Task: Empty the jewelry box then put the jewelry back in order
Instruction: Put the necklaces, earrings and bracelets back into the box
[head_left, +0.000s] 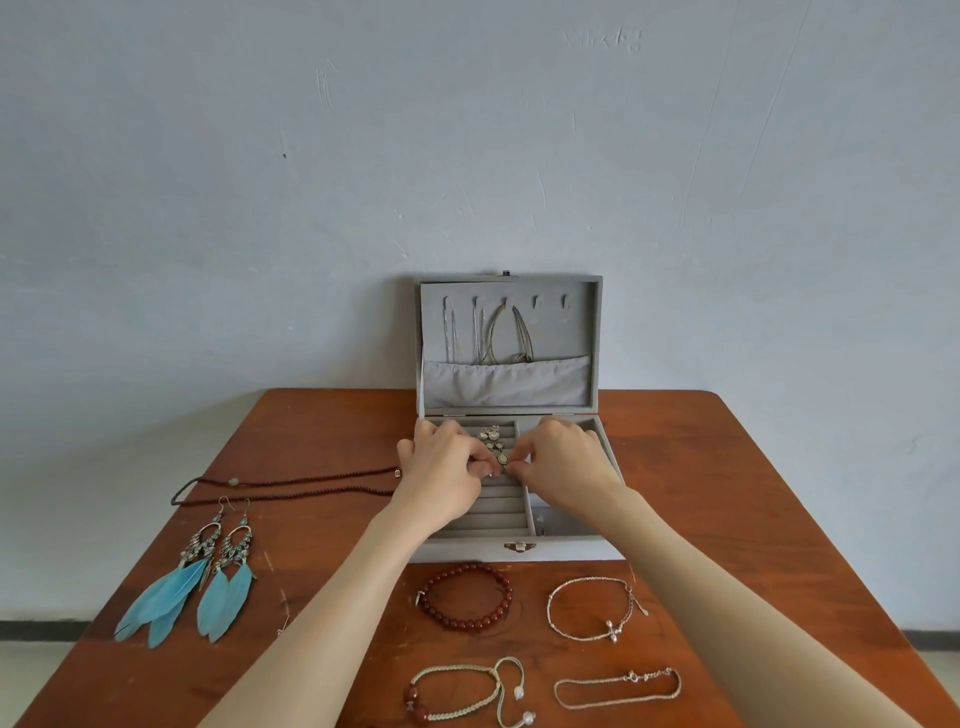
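We were over the open jewelry box (519, 552) at the table's (332, 415) far edge, lid leaning back toward the wall (467, 130). Our left hand (447, 473) and right hand (563, 465) met above the ring rolls, fingertips pinching a small metal piece (501, 460), likely part of the stone-set cluster (492, 439) seated in the slots. We could not tell whether it was going in or coming out; with chains hung on the lid hooks, we judged it the put-back stage. Next called for pressing that piece into a slot, then fetching from the table: feather earrings (192, 577) and dark cord necklace (280, 480) at left, red bead bracelet (465, 595) and 3 other bracelets nearest us. Open wood lay right of the box; our forearms crossed just beside the bracelets.
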